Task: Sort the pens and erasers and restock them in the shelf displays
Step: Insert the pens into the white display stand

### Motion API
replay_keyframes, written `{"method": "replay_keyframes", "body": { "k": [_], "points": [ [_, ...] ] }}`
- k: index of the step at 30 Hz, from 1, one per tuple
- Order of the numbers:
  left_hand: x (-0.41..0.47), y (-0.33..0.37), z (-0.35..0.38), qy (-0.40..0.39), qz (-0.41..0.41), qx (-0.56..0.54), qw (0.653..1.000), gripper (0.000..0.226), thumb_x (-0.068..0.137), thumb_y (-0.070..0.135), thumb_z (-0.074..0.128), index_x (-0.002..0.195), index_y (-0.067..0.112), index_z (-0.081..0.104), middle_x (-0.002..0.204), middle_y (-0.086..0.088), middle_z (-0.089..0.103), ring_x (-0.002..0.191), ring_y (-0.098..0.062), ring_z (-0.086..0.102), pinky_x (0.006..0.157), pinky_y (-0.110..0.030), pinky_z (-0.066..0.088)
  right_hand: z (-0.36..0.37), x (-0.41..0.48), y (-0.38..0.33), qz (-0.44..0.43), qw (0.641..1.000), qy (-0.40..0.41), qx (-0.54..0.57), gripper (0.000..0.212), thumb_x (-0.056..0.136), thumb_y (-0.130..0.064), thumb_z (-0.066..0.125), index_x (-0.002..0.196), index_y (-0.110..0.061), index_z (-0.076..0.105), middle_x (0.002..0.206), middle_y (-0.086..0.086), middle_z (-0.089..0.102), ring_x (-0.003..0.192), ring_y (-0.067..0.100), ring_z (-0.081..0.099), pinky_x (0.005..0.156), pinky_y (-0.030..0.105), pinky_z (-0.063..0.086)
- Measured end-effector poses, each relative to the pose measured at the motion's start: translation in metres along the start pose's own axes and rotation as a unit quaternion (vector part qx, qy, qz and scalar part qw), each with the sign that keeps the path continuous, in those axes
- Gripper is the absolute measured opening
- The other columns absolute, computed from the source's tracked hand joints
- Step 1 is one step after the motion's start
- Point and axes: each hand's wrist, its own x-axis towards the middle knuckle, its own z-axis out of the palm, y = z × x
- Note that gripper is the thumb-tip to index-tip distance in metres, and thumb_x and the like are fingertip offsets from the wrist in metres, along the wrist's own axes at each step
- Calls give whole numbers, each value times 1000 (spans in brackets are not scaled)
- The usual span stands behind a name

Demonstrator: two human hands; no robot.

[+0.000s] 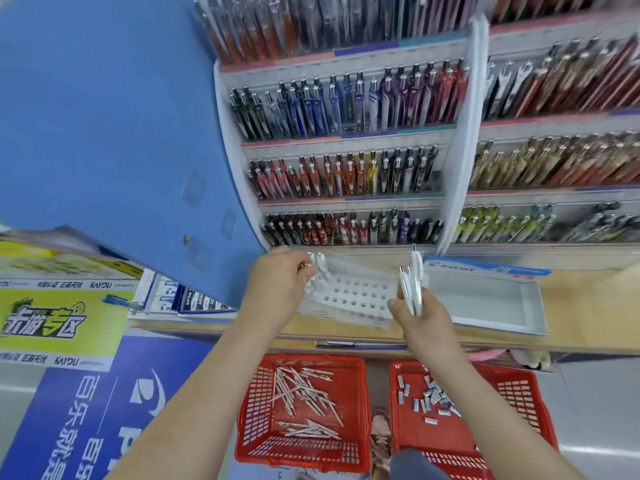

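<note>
Two red plastic baskets with lattice walls are sitting on the floor below the wooden counter (588, 306), a narrow gap between them. The left basket (249, 424) is holding a loose heap of slim pens (304, 393), the right basket (519, 393) small blocky erasers (429, 396). One white tray (360, 292), drilled with rows of round holes, is lying tilted on the counter. The left hand (277, 282) is pinching the standing pens (317, 271) at its left edge. The right hand (422, 317) is gripping about three upright pens (414, 289), just beside one shallow white box (533, 306). Most holes are showing open.

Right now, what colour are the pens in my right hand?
Slim plastic pens: white, head view.
</note>
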Motion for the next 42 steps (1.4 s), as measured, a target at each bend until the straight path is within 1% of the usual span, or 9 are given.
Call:
{"method": "replay_keyframes", "body": {
  "k": [7,11,16,19,22,24,29,36,42],
  "points": [
    [6,-3,9,-22,41,29,999,17,87,27,64,98,17,74,84,2,50,81,-16,51,68,-27,39,1,1,-1,6,1000,-3,-10,12,91,-27,60,95,-17,57,70,0,55,59,14,48,57,27,37],
    [8,1,15,-30,40,47,998,19,89,28,61,97,15,73,87,-1,54,80,-21,56,72,-37,48,0,-1,-3,7,1000,-2,-15,12,92,-29,59,97,-19,57,75,1,59,63,14,52,59,28,38],
    [7,4,11,-34,10,45,998,20,87,32,64,100,20,71,85,4,51,81,-19,58,72,-33,48,-9,-13,-20,13,997,-27,77,21,96,-39,47,90,-20,54,62,-3,44,52,13,38,53,30,33],
    [-3,18,0,11,-19,-48,999,28,87,35,63,111,23,67,84,7,57,80,-13,56,75,-29,46,-19,-25,-44,21,981,-96,165,24,100,-29,42,103,-13,59,65,3,49,54,16,43,51,31,38],
    [-15,45,-7,-74,-39,-247,965,18,88,35,61,99,25,72,76,11,64,68,-6,57,69,-27,48,-23,-33,-62,3,968,-182,171,25,100,-26,44,107,-11,62,69,2,54,56,15,48,52,27,43],
    [-22,58,-8,-135,-47,-339,930,21,88,33,63,89,14,71,68,0,61,54,-8,46,56,-29,42,-21,-36,-71,-20,965,-213,152,22,98,-24,47,104,-11,64,69,2,57,57,14,50,53,25,44],
    [-26,54,-16,-108,-85,-445,885,26,86,20,66,80,-5,64,61,-10,57,52,-14,50,51,-26,46,-21,-39,-78,14,950,-248,191,22,95,-28,49,94,-13,64,71,6,64,61,18,59,58,30,49],
    [-29,38,-29,-66,-104,-516,848,13,83,3,65,95,6,70,75,-8,69,62,-15,65,61,-22,55,-19,-32,-69,21,960,-220,171,17,98,-28,49,92,-13,55,64,3,51,46,8,32,39,16,26],
    [-30,30,-35,9,-130,-482,866,7,84,5,66,86,8,71,68,-8,69,59,-17,66,59,-23,56,-8,-25,-60,-31,992,-102,66,22,94,-33,55,81,-15,58,61,-1,51,46,10,36,44,23,31]
  ]
}}
